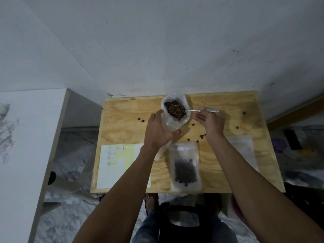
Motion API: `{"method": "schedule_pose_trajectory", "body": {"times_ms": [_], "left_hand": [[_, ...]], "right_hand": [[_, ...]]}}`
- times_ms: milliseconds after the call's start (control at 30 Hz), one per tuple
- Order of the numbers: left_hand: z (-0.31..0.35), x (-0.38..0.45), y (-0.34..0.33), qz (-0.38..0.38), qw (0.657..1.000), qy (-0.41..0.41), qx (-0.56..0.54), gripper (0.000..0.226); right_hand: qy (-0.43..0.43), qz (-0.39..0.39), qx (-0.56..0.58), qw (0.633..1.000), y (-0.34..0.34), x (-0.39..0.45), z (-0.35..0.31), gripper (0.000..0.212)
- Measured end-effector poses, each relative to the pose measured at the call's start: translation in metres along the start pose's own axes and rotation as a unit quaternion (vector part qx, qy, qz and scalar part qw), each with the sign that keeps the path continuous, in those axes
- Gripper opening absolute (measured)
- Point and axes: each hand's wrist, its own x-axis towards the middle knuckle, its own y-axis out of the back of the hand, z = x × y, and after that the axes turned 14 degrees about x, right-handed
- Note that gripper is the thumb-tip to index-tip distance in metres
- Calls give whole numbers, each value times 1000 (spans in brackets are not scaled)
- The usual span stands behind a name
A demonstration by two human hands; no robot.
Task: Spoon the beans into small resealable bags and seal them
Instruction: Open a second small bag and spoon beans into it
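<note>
Pale plywood tabletop (228, 109) fills mid-frame against a scuffed white wall (157, 41), loose brown beans (141, 119) scattered across it. I see my left hand (158, 130) gripping the clear plastic bag of beans (175, 109) at upper centre, my right hand (210, 120) pinching a metal spoon (194, 111) dipped inside. Lower centre lies a filled small resealable bag (185, 166), a white label sheet (119, 165) at its left.

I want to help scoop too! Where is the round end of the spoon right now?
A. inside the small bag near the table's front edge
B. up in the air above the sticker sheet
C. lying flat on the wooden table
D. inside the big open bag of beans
D: the spoon, held by the right hand, dips its bowl into the beans of the big open bag, which the left hand grips.
</note>
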Motion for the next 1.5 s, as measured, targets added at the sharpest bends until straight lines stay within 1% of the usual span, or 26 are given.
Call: {"method": "schedule_pose_trajectory", "body": {"times_ms": [100, 167, 267, 333, 400, 467, 533, 600, 667, 767, 833, 900, 967, 1033, 1100, 1167, 1200, 1267, 1300, 1400, 1500], "left_hand": [[-1, 2, 1, 27, 999, -1, 23, 105], [-3, 4, -2, 25, 999, 5, 35, 103], [-6, 4, -4, 1, 999, 15, 46, 108], [-7, 3, -6, 4, 999, 10, 48, 110], [-7, 2, -7, 21, 999, 2, 43, 114], [-6, 1, -7, 34, 999, -3, 29, 117], [-6, 3, -7, 33, 999, -6, 22, 115], [-7, 7, -8, 18, 1000, -9, 19, 109], [-8, 12, -9, 5, 1000, -6, 5, 105], [-4, 18, -9, -17, 999, 7, -31, 105], [-1, 23, -13, -30, 998, 20, -42, 99], [-1, 27, -18, -33, 997, 45, -48, 89], [-3, 32, -22, -37, 995, 67, -57, 84], [-4, 35, -24, -27, 994, 65, -78, 77], [-3, 37, -24, -17, 994, 56, -89, 72], [-3, 37, -23, -22, 994, 53, -97, 76], [-2, 36, -23, -26, 993, 54, -101, 79], [-3, 34, -22, -30, 993, 51, -107, 85], [-3, 33, -22, -31, 993, 49, -107, 88], [-8, 30, -24, -32, 995, 38, -84, 102], [-12, 28, -26, -39, 997, 18, -65, 110]], "right_hand": [[6, -34, -31, 999, 2, -8, -4, 9], [23, -82, -76, 993, 5, -13, -2, 5], [57, -154, -148, 975, 7, -19, 2, 15], [81, -163, -159, 970, 6, -20, 3, 18], [97, -127, -127, 979, 5, -17, 4, 16], [106, -62, -72, 990, 5, -12, 6, 15], [110, -9, -33, 993, 3, -5, 9, 15], [113, 15, -25, 993, 0, 0, 13, 11], [124, 19, -35, 991, -3, 5, 17, 6], [148, 8, -71, 986, -5, 10, 26, 10], [153, 4, -96, 984, -4, 11, 33, 17], [136, 13, -110, 984, 0, 11, 41, 18], [115, 26, -118, 986, 4, 12, 48, 11], [109, 35, -150, 982, 4, 14, 52, 4], [91, 35, -181, 979, -1, 15, 50, 5], [56, 48, -158, 985, -6, 18, 46, 14], [34, 56, -132, 989, -7, 19, 45, 14], [-1, 63, -69, 996, -8, 20, 42, 8], [-8, 63, -48, 997, -8, 19, 40, 6], [-16, 66, -4, 998, -7, 16, 37, 15], [-8, 64, 30, 997, -8, 12, 32, 12]]}}
